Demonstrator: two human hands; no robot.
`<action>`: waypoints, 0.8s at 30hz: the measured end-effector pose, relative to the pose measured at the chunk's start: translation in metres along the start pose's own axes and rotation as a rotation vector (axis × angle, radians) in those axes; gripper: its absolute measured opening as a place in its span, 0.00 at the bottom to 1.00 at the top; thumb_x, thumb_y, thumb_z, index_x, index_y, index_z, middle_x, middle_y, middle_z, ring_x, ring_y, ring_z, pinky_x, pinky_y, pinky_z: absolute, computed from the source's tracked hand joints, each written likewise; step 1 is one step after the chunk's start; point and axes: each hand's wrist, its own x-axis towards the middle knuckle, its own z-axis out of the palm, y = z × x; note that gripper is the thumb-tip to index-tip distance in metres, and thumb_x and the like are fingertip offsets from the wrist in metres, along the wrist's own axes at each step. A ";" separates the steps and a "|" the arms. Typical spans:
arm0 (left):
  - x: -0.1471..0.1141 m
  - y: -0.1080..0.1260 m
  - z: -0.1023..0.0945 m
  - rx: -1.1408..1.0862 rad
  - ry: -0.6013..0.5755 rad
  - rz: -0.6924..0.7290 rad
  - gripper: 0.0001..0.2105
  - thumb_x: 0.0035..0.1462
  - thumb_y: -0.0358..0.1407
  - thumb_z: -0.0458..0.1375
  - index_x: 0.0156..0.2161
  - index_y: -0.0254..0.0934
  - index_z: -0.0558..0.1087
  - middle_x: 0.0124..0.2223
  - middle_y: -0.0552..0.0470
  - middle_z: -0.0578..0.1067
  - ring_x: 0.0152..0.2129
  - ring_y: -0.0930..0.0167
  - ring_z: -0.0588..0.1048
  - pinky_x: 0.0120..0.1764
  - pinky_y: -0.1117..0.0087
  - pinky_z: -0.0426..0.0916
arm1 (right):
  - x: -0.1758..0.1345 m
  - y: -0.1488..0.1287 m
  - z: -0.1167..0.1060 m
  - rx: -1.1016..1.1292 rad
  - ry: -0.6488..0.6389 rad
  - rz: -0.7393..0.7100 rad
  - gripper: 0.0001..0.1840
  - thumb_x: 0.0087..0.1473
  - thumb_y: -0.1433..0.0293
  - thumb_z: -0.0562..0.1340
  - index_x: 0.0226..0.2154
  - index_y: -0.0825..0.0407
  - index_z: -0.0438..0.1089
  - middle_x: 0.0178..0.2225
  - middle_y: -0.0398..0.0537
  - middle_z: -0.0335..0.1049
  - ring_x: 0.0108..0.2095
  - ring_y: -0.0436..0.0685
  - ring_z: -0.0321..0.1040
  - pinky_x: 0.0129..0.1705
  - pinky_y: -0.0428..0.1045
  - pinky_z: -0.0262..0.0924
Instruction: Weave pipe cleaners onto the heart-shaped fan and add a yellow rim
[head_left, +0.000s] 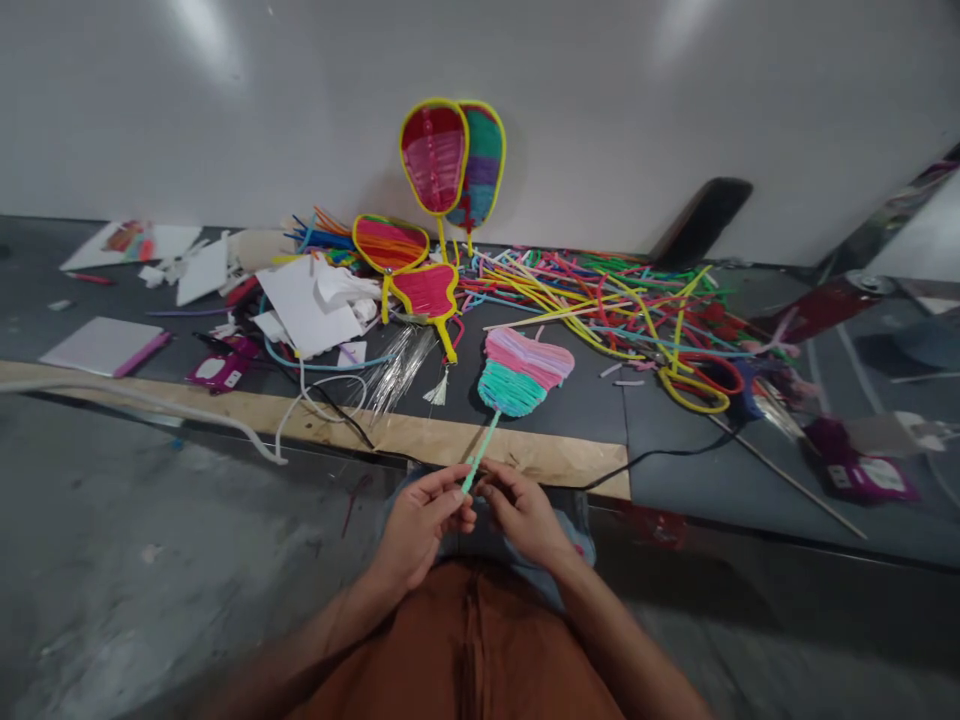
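Observation:
A small hand fan (525, 370) of pipe cleaners, pink and lilac above and mint green below, is held over the table's front edge. My left hand (429, 515) pinches its mint green handle (484, 450) near the lower end. Right beside the handle, my right hand (525, 515) has its thumb and fingers pressed together; whatever they hold is hidden or too small to make out. Beyond the fan lie a yellow-rimmed pink fan (426, 290) and an orange-red fan (390, 243). Two more fans, one red and pink (435, 160), lean against the wall.
Loose pipe cleaners (570, 290) in many colours heap along the back right. White paper (311, 305), clear strips (401, 370) and a white tassel (437, 389) lie left of the fan. A white cable (150, 393) crosses the front left edge. A can (840, 300) lies right.

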 end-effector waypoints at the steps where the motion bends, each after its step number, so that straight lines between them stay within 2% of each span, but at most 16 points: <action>1: 0.000 0.001 0.000 -0.013 0.008 0.002 0.18 0.41 0.32 0.67 0.40 0.30 0.74 0.24 0.52 0.75 0.19 0.76 0.72 0.23 0.77 0.68 | -0.001 0.002 0.003 0.069 0.005 0.015 0.20 0.52 0.64 0.59 0.48 0.49 0.66 0.31 0.43 0.68 0.17 0.45 0.57 0.18 0.43 0.54; 4: 0.000 0.004 0.001 -0.074 0.002 -0.038 0.15 0.42 0.29 0.67 0.38 0.29 0.75 0.25 0.52 0.75 0.19 0.78 0.72 0.23 0.79 0.68 | -0.002 0.004 0.009 0.219 -0.007 0.061 0.26 0.51 0.61 0.60 0.53 0.48 0.61 0.30 0.41 0.65 0.15 0.43 0.55 0.15 0.42 0.50; 6: -0.001 0.005 0.000 -0.118 -0.017 -0.110 0.12 0.42 0.27 0.66 0.36 0.28 0.76 0.25 0.52 0.75 0.18 0.79 0.71 0.22 0.81 0.68 | -0.001 0.004 0.010 0.262 -0.011 0.077 0.27 0.51 0.59 0.61 0.52 0.48 0.62 0.29 0.39 0.64 0.14 0.42 0.53 0.14 0.41 0.47; 10: 0.000 0.007 -0.002 -0.166 -0.034 -0.204 0.10 0.43 0.24 0.64 0.35 0.26 0.76 0.24 0.52 0.74 0.17 0.81 0.70 0.20 0.83 0.68 | 0.001 0.006 0.011 0.184 -0.052 0.049 0.16 0.50 0.59 0.61 0.38 0.53 0.70 0.24 0.39 0.64 0.14 0.42 0.54 0.15 0.41 0.48; 12: 0.000 0.008 -0.002 -0.173 -0.022 -0.197 0.09 0.43 0.24 0.64 0.34 0.27 0.76 0.25 0.51 0.75 0.17 0.81 0.71 0.21 0.83 0.68 | 0.000 0.007 0.010 0.105 -0.049 0.034 0.13 0.51 0.60 0.60 0.32 0.54 0.70 0.20 0.38 0.62 0.14 0.43 0.53 0.16 0.41 0.50; 14: 0.000 0.009 -0.002 -0.164 -0.003 -0.179 0.09 0.42 0.24 0.64 0.33 0.28 0.76 0.25 0.51 0.75 0.17 0.80 0.71 0.21 0.83 0.68 | -0.003 0.005 0.007 -0.038 0.010 -0.047 0.10 0.53 0.63 0.59 0.29 0.53 0.68 0.20 0.39 0.62 0.17 0.46 0.56 0.19 0.42 0.54; 17: 0.002 0.008 -0.002 -0.106 -0.008 -0.158 0.10 0.41 0.25 0.66 0.34 0.28 0.76 0.23 0.52 0.75 0.17 0.80 0.71 0.20 0.82 0.67 | -0.005 -0.002 0.000 -0.372 0.111 -0.331 0.08 0.56 0.68 0.56 0.29 0.52 0.69 0.26 0.45 0.67 0.27 0.51 0.64 0.30 0.45 0.61; 20: 0.005 0.006 -0.003 -0.030 -0.035 -0.132 0.12 0.39 0.29 0.68 0.33 0.29 0.76 0.23 0.52 0.75 0.17 0.79 0.70 0.20 0.80 0.66 | -0.002 -0.014 -0.006 -0.602 0.106 -0.550 0.11 0.59 0.72 0.52 0.32 0.52 0.69 0.36 0.52 0.70 0.37 0.54 0.67 0.39 0.47 0.61; 22: 0.006 0.004 -0.004 0.010 -0.038 -0.100 0.13 0.38 0.31 0.68 0.32 0.30 0.75 0.23 0.52 0.75 0.17 0.77 0.71 0.20 0.78 0.66 | 0.005 -0.023 -0.008 -0.666 0.063 -0.575 0.12 0.59 0.73 0.50 0.33 0.52 0.69 0.41 0.54 0.70 0.41 0.54 0.67 0.40 0.47 0.61; 24: 0.007 0.002 -0.004 0.049 -0.034 -0.069 0.13 0.38 0.32 0.69 0.31 0.30 0.75 0.23 0.52 0.75 0.17 0.76 0.71 0.21 0.77 0.66 | 0.012 -0.033 -0.009 -0.721 0.002 -0.523 0.11 0.58 0.74 0.51 0.34 0.52 0.68 0.40 0.52 0.71 0.40 0.53 0.68 0.40 0.46 0.60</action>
